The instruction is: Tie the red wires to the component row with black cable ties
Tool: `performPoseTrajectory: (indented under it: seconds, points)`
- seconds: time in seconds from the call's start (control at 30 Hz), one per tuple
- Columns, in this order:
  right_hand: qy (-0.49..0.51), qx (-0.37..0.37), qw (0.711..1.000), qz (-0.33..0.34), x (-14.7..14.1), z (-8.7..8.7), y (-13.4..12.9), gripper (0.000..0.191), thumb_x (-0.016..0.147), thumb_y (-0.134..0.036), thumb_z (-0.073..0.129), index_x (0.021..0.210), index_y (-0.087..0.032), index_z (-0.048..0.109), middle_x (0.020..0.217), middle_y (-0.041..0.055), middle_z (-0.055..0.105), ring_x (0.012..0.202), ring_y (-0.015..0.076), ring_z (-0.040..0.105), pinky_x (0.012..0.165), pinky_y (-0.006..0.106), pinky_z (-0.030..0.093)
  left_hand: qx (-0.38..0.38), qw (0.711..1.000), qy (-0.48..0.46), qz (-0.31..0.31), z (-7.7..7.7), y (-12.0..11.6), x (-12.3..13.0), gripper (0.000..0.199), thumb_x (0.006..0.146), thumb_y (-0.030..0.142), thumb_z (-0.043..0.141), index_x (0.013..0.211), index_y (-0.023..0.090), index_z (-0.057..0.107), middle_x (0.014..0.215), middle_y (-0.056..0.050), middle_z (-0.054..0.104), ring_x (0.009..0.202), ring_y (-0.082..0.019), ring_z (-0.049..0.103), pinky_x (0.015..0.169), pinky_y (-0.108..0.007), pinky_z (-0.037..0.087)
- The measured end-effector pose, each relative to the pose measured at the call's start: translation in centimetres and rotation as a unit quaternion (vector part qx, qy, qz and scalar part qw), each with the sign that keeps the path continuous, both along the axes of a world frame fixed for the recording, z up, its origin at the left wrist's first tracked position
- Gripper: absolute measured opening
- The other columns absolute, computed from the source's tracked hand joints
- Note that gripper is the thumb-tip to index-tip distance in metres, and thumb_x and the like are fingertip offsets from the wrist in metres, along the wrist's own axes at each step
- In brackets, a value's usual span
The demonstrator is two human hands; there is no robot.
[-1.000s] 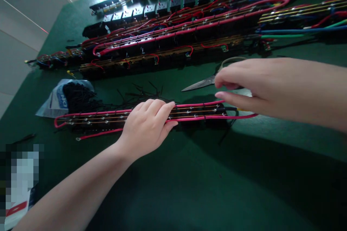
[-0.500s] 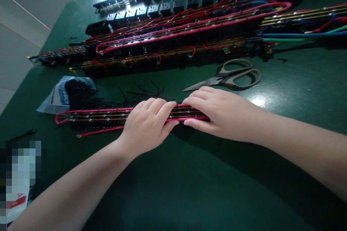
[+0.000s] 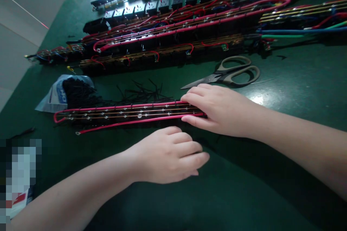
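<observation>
A long black socket strip (image 3: 130,114), its underside up, shows thin brass bars, solder points and a thick red wire (image 3: 119,123) along its edges. That wire loops at the left end; its loose end, with a ring terminal (image 3: 78,133), angles away from the front edge. My right hand (image 3: 208,110) grips the strip toward its right end, thumb on the front wire, fingers over the back edge. In front of the strip and apart from it is my left hand (image 3: 173,155), fingers loosely curled, palm hidden, nothing visible in it.
Scissors (image 3: 227,74) lie behind my right hand. Loose black cable ties (image 3: 143,90) spill from a plastic bag (image 3: 55,95) at left. Several wired strips (image 3: 162,52) and socket rows (image 3: 151,7) fill the back of the green table (image 3: 230,187). A blurred packet (image 3: 21,180) is at lower left.
My left hand has let go of the strip and moved toward me and to the right. More of the strip and front wire shows. My right hand keeps its grip.
</observation>
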State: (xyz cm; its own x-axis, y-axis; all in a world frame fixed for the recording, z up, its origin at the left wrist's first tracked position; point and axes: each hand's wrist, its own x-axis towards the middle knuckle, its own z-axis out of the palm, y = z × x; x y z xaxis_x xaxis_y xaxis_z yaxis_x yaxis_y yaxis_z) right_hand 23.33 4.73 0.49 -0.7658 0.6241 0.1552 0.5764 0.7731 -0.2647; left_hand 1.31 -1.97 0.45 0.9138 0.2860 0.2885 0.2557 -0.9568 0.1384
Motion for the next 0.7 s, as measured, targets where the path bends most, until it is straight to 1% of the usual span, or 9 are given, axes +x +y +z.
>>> performPoseTrajectory:
  seconds: [0.07,0.13,0.2,0.27,0.37,0.47,0.53,0.6,0.7]
  points:
    - [0.001,-0.004,1.000,-0.003,-0.1,0.0,0.0,0.039,0.103,-0.046,0.050,0.109,-0.013,0.071,0.105,0.0155,0.074,0.095,0.0304,0.067,0.079,0.041,0.050,-0.034,0.998,0.060,0.015,-0.3,-0.2,0.6,0.044,0.108,0.047,0.056,0.139,0.015,0.059,0.119,-0.004,0.074,0.100,-0.019,0.067,0.086,-0.033,0.052]
    - [0.003,-0.001,1.000,-0.001,-0.2,-0.1,0.1,0.040,0.103,-0.045,0.048,0.110,-0.013,0.070,0.105,0.0159,0.075,0.095,0.0306,0.067,0.079,0.041,0.050,-0.031,0.993,0.098,0.052,-0.5,-0.1,1.0,0.062,0.105,0.058,0.058,0.150,0.015,0.051,0.124,-0.007,0.071,0.110,-0.022,0.065,0.093,-0.035,0.052]
    - [0.003,0.007,1.000,-0.001,-0.3,-0.2,0.3,0.041,0.104,-0.046,0.046,0.110,-0.013,0.070,0.106,0.0168,0.075,0.095,0.0313,0.067,0.080,0.043,0.051,-0.023,0.991,0.115,0.070,-0.6,0.0,1.2,0.070,0.102,0.063,0.059,0.155,0.020,0.047,0.126,-0.007,0.068,0.117,-0.025,0.063,0.101,-0.039,0.050]
    - [0.004,0.014,1.000,-0.004,-0.4,-0.3,0.4,0.043,0.104,-0.047,0.045,0.110,-0.013,0.070,0.107,0.0175,0.075,0.096,0.0322,0.068,0.079,0.043,0.052,-0.018,0.990,0.118,0.072,-0.6,0.1,1.3,0.067,0.102,0.062,0.059,0.156,0.024,0.047,0.123,-0.006,0.066,0.117,-0.025,0.062,0.103,-0.041,0.049]
    - [0.001,0.013,1.000,0.000,-0.3,-0.3,0.5,0.044,0.105,-0.047,0.043,0.111,-0.013,0.071,0.108,0.0178,0.076,0.096,0.0324,0.069,0.080,0.044,0.053,-0.020,0.993,0.104,0.059,-0.7,0.1,1.2,0.056,0.104,0.054,0.060,0.151,0.024,0.054,0.114,-0.003,0.065,0.106,-0.022,0.063,0.093,-0.038,0.051]
    - [0.000,0.014,1.000,0.011,-0.1,-0.2,0.5,0.045,0.106,-0.047,0.043,0.113,-0.013,0.071,0.109,0.0180,0.076,0.097,0.0322,0.069,0.082,0.045,0.054,0.003,0.997,0.069,0.028,-0.9,0.4,0.7,0.030,0.106,0.038,0.062,0.130,0.021,0.067,0.108,-0.001,0.067,0.090,-0.019,0.061,0.079,-0.035,0.050]
    - [0.001,0.018,1.000,0.014,0.1,-0.2,0.5,0.044,0.106,-0.047,0.044,0.114,-0.013,0.071,0.109,0.0180,0.076,0.097,0.0320,0.070,0.081,0.044,0.054,0.019,0.999,0.041,0.013,-1.0,0.6,0.1,0.013,0.105,0.024,0.060,0.112,0.020,0.071,0.105,0.000,0.069,0.083,-0.017,0.059,0.074,-0.033,0.049]
    - [0.000,0.022,1.000,0.015,0.2,-0.1,0.5,0.043,0.106,-0.047,0.045,0.114,-0.013,0.071,0.109,0.0178,0.077,0.097,0.0317,0.070,0.081,0.044,0.055,0.024,0.999,0.020,0.011,-1.0,0.9,-0.4,0.014,0.104,0.015,0.058,0.101,0.019,0.071,0.103,0.000,0.071,0.081,-0.016,0.059,0.073,-0.032,0.049]
    - [0.003,0.023,1.000,0.017,0.4,-0.1,0.6,0.042,0.105,-0.047,0.047,0.114,-0.013,0.071,0.110,0.0178,0.077,0.097,0.0321,0.070,0.081,0.044,0.055,0.023,1.000,0.009,0.015,-0.9,1.3,-0.8,0.016,0.105,0.013,0.057,0.097,0.019,0.070,0.099,0.000,0.073,0.079,-0.015,0.060,0.071,-0.031,0.049]
